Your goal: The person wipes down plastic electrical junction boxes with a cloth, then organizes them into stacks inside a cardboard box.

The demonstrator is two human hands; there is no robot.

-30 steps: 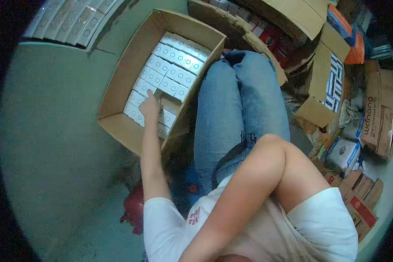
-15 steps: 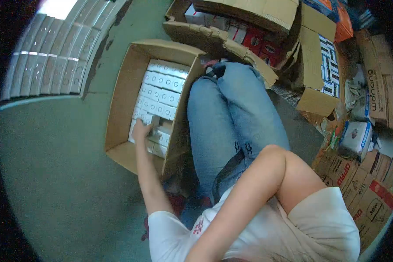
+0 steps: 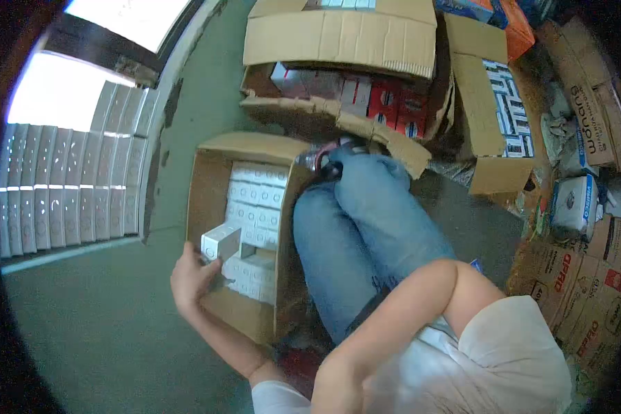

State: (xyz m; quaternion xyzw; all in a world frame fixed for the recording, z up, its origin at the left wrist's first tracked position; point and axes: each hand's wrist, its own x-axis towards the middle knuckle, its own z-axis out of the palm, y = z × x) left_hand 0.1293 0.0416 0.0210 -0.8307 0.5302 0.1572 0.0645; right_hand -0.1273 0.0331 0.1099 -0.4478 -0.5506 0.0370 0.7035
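My left hand [image 3: 194, 272] grips a small white box [image 3: 221, 241], thumb on one side and fingers on the other. It holds the box tilted above the left part of an open cardboard carton [image 3: 293, 234]. Inside the carton, rows of similar white boxes [image 3: 254, 214] with round marks are packed side by side. A gap shows among them, right of the held box. My right forearm [image 3: 393, 314] is bent across my body, and the right hand lies beyond the lower edge of the view.
My jeans-clad legs [image 3: 366, 214] stretch out right of the carton. Beyond stand a torn carton [image 3: 338, 41] with red and white boxes and another carton [image 3: 501, 172] of packed boxes. Flattened cardboard [image 3: 573, 290] lies at right; a louvred window [image 3: 69, 186] is at upper left.
My left hand has lifted a white box out of the rows and moved left with it, toward the carton's left wall. The view has tilted up, showing more of the window and far cartons.
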